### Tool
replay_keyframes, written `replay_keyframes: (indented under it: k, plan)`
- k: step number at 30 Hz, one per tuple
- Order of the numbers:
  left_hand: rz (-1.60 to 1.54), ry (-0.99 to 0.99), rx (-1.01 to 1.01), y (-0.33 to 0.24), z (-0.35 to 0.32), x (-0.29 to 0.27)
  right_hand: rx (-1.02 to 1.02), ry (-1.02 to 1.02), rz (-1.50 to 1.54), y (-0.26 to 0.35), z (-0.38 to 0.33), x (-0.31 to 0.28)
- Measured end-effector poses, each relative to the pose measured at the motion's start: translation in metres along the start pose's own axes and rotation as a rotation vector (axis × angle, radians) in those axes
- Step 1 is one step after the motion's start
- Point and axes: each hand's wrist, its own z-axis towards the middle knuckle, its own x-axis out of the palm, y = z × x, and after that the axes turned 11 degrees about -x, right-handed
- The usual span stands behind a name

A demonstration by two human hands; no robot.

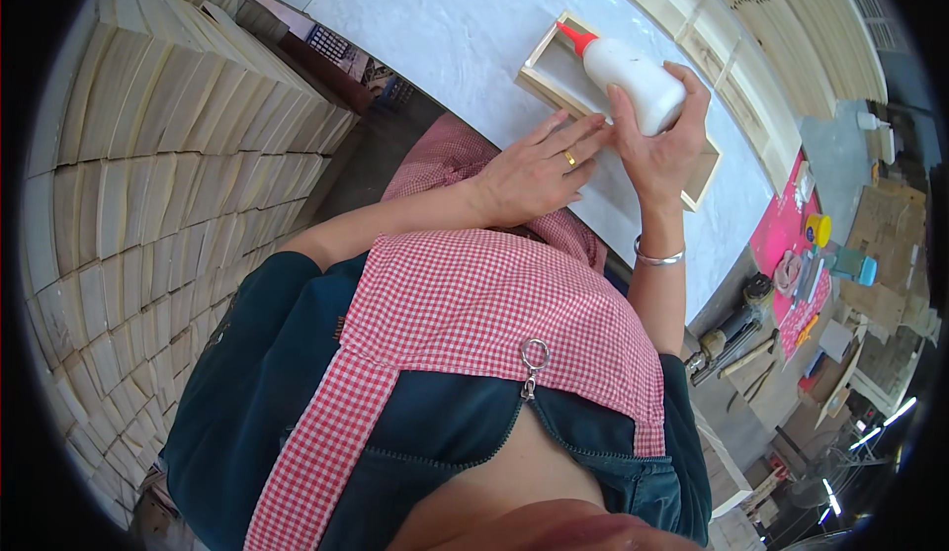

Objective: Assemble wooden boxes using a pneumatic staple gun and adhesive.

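a red-and-white checked apron [474, 304] over a dark teal top fills the near view, with both bare forearms reaching out past it toward the pale table [425, 17]. the left hand [539, 170] lies flat with fingers spread, gripping nothing, its fingertips touching the right hand [657, 146], which is clenched around a white glue bottle [633, 77]. the bottle's red nozzle points into an open wooden box frame [554, 67] lying on the table, with stacked wooden boards [168, 156] at the left.

glue bottle [633, 79] over wooden frame [554, 82] on worktable [435, 17]; stacked boards [168, 156] left
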Motion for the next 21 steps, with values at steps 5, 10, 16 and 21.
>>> replay_keyframes:
  k: [5, 10, 16, 21]
  plan:
    - [-0.006, 0.009, 0.0, 0.0, 0.001, -0.002, -0.055, -0.047, -0.059, -0.01, 0.006, 0.004]
    - [-0.017, 0.026, -0.006, -0.001, 0.004, -0.005, -0.028, -0.056, -0.11, -0.01, 0.002, -0.006]
    - [-0.018, 0.04, -0.019, -0.003, 0.006, -0.008, 0.012, -0.056, -0.178, -0.013, -0.015, -0.032]
    - [-0.027, 0.069, -0.049, -0.004, 0.005, -0.007, 0.072, -0.113, -0.233, -0.015, -0.033, -0.055]
